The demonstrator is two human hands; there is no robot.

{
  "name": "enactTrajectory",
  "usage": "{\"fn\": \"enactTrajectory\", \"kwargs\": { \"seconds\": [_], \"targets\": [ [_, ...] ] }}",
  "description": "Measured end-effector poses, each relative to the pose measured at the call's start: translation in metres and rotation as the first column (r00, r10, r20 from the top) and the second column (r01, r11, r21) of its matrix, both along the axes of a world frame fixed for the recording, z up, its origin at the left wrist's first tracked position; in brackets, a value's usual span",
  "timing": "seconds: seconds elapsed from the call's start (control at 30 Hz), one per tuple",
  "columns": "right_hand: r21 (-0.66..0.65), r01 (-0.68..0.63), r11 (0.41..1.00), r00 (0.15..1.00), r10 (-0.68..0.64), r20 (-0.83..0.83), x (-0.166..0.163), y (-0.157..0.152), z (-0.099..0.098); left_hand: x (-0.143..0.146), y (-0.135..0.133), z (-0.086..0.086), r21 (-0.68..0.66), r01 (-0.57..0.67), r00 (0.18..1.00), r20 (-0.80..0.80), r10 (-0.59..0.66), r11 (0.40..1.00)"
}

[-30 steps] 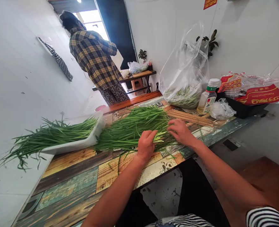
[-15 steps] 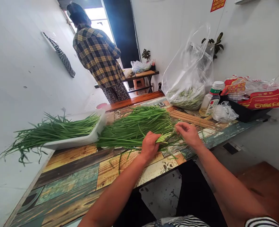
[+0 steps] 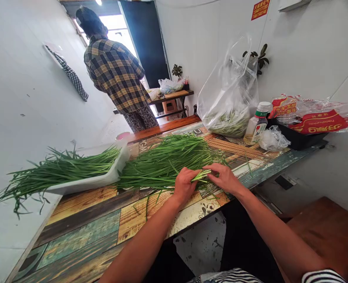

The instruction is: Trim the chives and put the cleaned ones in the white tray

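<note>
White tray [image 3: 115, 173] of chives far left; left hand [image 3: 185, 186] curled, pinching small chive bunch [image 3: 201, 175] at edge of big chive pile [image 3: 164, 165] on table [image 3: 82, 224]; right hand [image 3: 224, 179] fingertips pressed to bunch; red bag [image 3: 319, 122] lettering upside down, unreadable.

Chives [image 3: 164, 165] beside tray [image 3: 88, 184] on table [image 3: 82, 232]
</note>
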State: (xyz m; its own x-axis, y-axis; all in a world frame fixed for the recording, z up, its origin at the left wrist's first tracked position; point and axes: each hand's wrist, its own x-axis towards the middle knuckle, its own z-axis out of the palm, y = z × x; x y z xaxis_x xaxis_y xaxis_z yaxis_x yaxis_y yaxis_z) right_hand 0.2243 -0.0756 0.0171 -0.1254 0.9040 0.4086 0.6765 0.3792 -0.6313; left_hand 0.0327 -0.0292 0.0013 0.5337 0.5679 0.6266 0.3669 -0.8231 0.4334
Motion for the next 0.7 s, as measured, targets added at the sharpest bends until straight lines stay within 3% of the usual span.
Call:
{"fn": "enactTrajectory", "kwargs": {
  "seconds": [0.1,0.27,0.4,0.5,0.6,0.7],
  "targets": [
    [-0.027,0.016,1.0,0.997,-0.013,0.081,0.013,0.005,-0.004,-0.001,-0.001,0.004,0.022,-0.02,0.998,-0.053,0.021,1.0],
    [0.085,0.254,0.963,0.931,-0.268,0.247,0.029,0.019,0.007,-0.002,-0.004,0.011,0.042,-0.133,0.989,0.078,0.129,0.99],
    [0.091,0.257,0.962,0.829,-0.268,0.491,0.019,0.035,0.011,-0.004,-0.004,0.009,0.005,-0.184,0.961,0.211,0.179,0.983],
    [0.081,0.278,0.957,0.77,-0.273,0.577,0.017,0.047,0.004,-0.006,-0.003,0.002,-0.032,-0.19,0.942,0.276,0.191,0.981],
    [0.123,0.198,0.973,0.837,-0.233,0.496,0.023,0.051,0.002,-0.008,-0.003,0.0,-0.061,-0.204,0.938,0.272,0.213,0.977],
    [0.084,0.102,0.991,0.955,-0.122,0.271,0.028,0.042,0.01,-0.008,-0.005,0.006,-0.056,-0.181,0.966,0.176,0.188,0.982]
  ]
}}
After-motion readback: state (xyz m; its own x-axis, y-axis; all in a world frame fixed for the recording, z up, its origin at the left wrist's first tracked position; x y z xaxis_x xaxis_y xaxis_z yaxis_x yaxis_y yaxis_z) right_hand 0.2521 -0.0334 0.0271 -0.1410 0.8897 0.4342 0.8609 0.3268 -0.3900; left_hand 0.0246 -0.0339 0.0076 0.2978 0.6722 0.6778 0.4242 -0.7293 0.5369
